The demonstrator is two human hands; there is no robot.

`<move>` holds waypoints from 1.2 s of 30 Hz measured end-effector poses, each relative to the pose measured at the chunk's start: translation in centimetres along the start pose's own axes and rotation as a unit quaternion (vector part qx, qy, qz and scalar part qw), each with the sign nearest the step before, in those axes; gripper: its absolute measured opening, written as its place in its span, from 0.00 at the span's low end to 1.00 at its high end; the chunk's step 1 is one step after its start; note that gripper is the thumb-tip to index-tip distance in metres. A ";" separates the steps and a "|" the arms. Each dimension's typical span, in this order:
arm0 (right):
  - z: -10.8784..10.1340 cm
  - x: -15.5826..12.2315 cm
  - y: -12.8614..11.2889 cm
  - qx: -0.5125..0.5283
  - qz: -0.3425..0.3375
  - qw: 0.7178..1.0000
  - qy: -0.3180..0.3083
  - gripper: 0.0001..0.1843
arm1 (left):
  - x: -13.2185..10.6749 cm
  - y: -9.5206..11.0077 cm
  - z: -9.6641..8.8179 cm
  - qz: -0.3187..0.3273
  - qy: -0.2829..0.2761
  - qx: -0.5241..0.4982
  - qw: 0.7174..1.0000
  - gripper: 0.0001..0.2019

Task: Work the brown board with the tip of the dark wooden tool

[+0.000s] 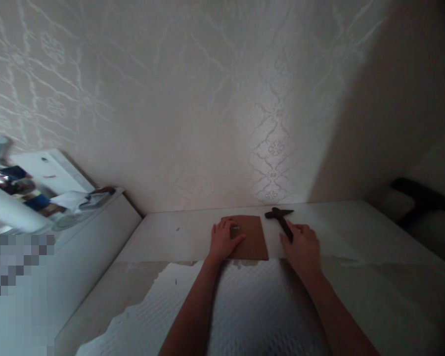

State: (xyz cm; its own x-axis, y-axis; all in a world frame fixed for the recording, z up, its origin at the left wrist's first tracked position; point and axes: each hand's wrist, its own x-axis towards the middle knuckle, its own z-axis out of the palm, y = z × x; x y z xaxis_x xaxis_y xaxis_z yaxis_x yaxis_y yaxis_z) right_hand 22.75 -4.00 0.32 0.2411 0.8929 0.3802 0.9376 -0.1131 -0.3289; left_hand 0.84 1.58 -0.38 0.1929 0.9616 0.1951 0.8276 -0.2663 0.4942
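A pale flat surface (152, 244) carries a brown board (251, 243), with a tiny dark piece (177, 229) lying at the board's nine o'clock.

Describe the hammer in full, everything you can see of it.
The hammer is dark all over, with a head that looks like metal: a blunt end faces left and a tapered, pointed end faces right. Its dark handle slants down and right into the right hand, which grips it and hides the lower part. It is right of the brown board, apart from it in the picture. Whether the head touches the white surface cannot be told.
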 end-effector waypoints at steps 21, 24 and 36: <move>3.0 -1.3 -3.8 0.053 -0.128 0.981 -0.132 0.27 | 0.4 -2.3 -2.2 -0.165 0.231 0.056 0.957 0.13; 3.1 -1.3 -3.9 0.053 -0.123 0.983 -0.128 0.27 | 0.2 -4.0 -4.8 -0.250 0.247 0.114 0.929 0.14; 2.8 -1.2 -4.2 0.055 -0.121 0.984 -0.122 0.27 | -0.7 -10.1 -9.9 -0.399 0.101 0.190 0.892 0.17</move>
State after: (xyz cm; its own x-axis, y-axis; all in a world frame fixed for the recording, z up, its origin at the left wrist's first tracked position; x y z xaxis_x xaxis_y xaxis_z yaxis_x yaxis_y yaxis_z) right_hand 17.87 -3.42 -1.15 -0.0649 0.9673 0.2451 0.9239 0.1510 -0.3515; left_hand -12.91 2.99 2.91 -0.6031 0.7939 0.0771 0.7858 0.5748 0.2282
